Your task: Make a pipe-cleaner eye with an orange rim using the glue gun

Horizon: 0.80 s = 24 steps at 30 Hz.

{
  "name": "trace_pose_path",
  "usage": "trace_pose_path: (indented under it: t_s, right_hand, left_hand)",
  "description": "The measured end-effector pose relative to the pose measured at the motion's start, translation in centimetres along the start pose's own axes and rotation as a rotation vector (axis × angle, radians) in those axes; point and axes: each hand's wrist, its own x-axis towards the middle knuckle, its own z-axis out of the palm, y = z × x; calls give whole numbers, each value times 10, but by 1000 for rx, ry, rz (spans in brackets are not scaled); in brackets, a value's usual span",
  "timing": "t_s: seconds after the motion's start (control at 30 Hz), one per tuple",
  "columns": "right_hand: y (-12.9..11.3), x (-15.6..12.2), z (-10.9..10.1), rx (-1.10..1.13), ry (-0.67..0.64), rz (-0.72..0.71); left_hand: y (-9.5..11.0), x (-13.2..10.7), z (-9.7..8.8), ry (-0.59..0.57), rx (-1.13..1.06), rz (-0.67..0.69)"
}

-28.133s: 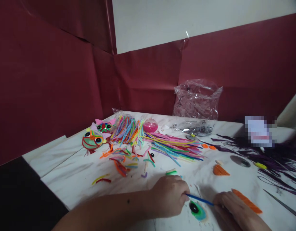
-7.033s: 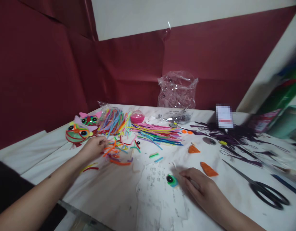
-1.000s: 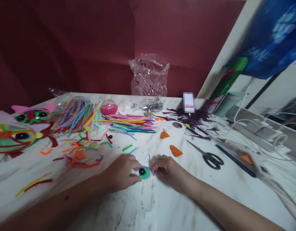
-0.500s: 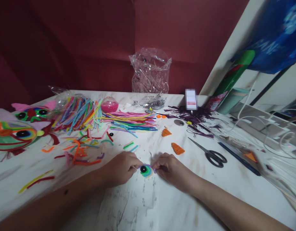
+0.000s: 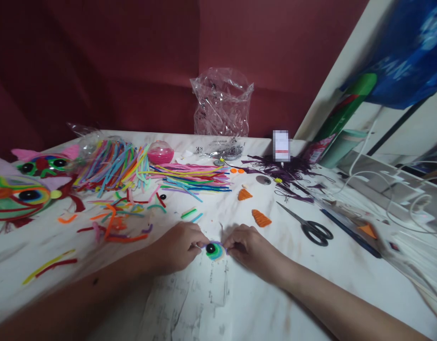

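A small round eye piece [image 5: 213,250] of coiled green, blue and purple strips with a black bead centre lies on the white table [image 5: 332,279]. My left hand [image 5: 177,245] pinches its left edge with curled fingers. My right hand [image 5: 249,247] pinches its right edge, where a purple strip wraps round. Both hands rest on the table on either side of the piece.
Loose coloured strips [image 5: 190,179] and cut bits [image 5: 113,222] spread at the back left, beside two finished colourful masks [image 5: 21,196]. Orange pieces [image 5: 261,218], black scissors [image 5: 308,228], a pink dome [image 5: 160,154], a clear plastic bag [image 5: 221,102] and purple threads [image 5: 289,170] lie around.
Both hands have stayed pinched on the eye piece with only slight shifts. The view has steadied a little.
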Motion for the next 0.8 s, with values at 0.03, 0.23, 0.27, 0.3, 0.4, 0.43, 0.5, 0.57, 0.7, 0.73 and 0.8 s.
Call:
trace_pose_path:
  t_s: [0.03, 0.23, 0.27, 0.3, 0.4, 0.43, 0.5, 0.57, 0.7, 0.73, 0.8]
  right_hand:
    - [-1, 0, 0, -4, 1, 3]
    - [-2, 0, 0, -19, 2, 3]
    - [-2, 0, 0, -19, 4, 0]
    - [-2, 0, 0, -19, 5, -3]
    - [-2, -1, 0, -19, 4, -12]
    - [-2, -1, 0, -18, 4, -10]
    - [-2, -1, 0, -17, 1, -4]
    - [-2, -1, 0, -14, 3, -3]
    - [-2, 0, 0, -4, 8, -7]
    - [-2, 0, -1, -1, 5, -5]
    - [-3, -1, -1, 0, -1, -2]
  left_hand:
    - [0, 0, 0, -2, 1, 0]
    - [1, 2, 0, 21, 8, -18]
    - [1, 2, 0, 25, 7, -20]
    - [1, 2, 0, 25, 7, -18]
    - [-1, 1, 0, 12, -2, -9]
    - [-2, 1, 0, 9, -14, -10]
    - [-4, 1, -1, 5, -49, -20]
    - [-5, 1, -2, 3, -75, -16]
    - [-6, 1, -3, -32, -39, 45]
    - [-6, 1, -2, -38, -23, 58]
    - [-4, 0, -2, -37, 6, 70]
